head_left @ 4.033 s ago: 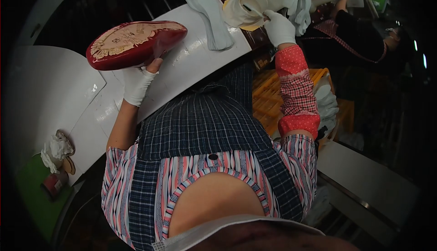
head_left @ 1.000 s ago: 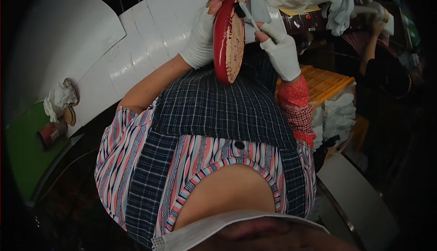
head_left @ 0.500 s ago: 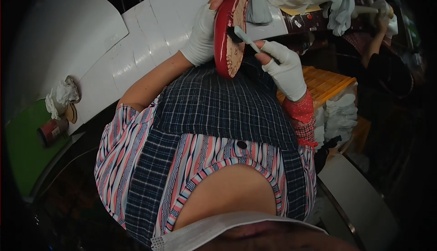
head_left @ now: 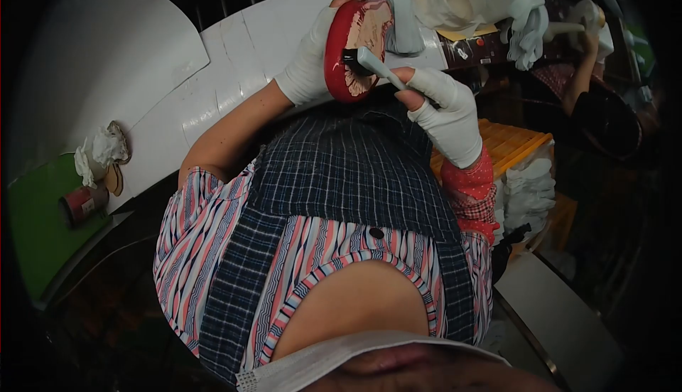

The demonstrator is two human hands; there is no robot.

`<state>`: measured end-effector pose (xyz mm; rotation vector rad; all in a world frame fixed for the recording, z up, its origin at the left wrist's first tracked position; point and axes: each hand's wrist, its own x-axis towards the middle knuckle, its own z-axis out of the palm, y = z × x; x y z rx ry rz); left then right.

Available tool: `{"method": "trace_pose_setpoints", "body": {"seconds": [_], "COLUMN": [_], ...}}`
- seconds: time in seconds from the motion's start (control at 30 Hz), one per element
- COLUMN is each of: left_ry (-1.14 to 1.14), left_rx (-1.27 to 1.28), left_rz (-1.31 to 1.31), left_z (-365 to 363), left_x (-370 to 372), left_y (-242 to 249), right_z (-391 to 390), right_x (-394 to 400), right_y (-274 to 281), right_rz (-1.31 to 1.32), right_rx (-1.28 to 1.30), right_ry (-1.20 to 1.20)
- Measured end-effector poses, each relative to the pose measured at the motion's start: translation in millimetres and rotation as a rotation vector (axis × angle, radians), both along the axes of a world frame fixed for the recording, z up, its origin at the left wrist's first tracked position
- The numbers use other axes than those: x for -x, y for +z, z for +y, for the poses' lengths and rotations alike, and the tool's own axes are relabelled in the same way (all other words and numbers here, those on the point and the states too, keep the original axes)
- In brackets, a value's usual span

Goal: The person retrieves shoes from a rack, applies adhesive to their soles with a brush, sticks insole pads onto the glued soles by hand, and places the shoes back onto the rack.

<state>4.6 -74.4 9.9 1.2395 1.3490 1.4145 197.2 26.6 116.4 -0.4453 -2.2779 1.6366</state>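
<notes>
A glossy red shoe is held up in front of me, its pale, rough underside turned toward the right. My left hand, in a white glove with bare fingertips, grips the shoe from its far left side; most of its fingers are hidden behind it. Pinched between the thumb and fingers of my gloved right hand is the light grey handle of a brush. The brush's dark bristles touch the underside near the lower end of the shoe.
A white curved table lies beyond my arms. Grey-white shoe forms stand at its far edge. An orange crate and bagged white items are at the right. Another person's arm shows at the upper right. A red can is at the left.
The shoe has come lower and tilted, showing its underside at a steeper angle. The brush has moved slightly down and left along the underside, nearer the shoe's lower end.
</notes>
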Motion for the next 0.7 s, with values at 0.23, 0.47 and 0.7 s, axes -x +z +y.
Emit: {"method": "trace_pose_setpoints", "body": {"seconds": [0.23,0.47,0.7], "left_ry": [0.002,-0.11,-0.205], "left_rx": [0.045,0.102,0.127], "left_rz": [0.206,0.16,-0.054], "left_z": [-7,-6,0], "left_x": [7,12,20], "left_y": [66,80,75], "right_z": [13,21,32], "right_x": [31,40,41], "right_y": [15,21,15], "right_rz": [0.286,0.322,0.261], "right_rx": [-0.163,-0.28,-0.167], "right_ry": [-0.035,-0.09,-0.118]}}
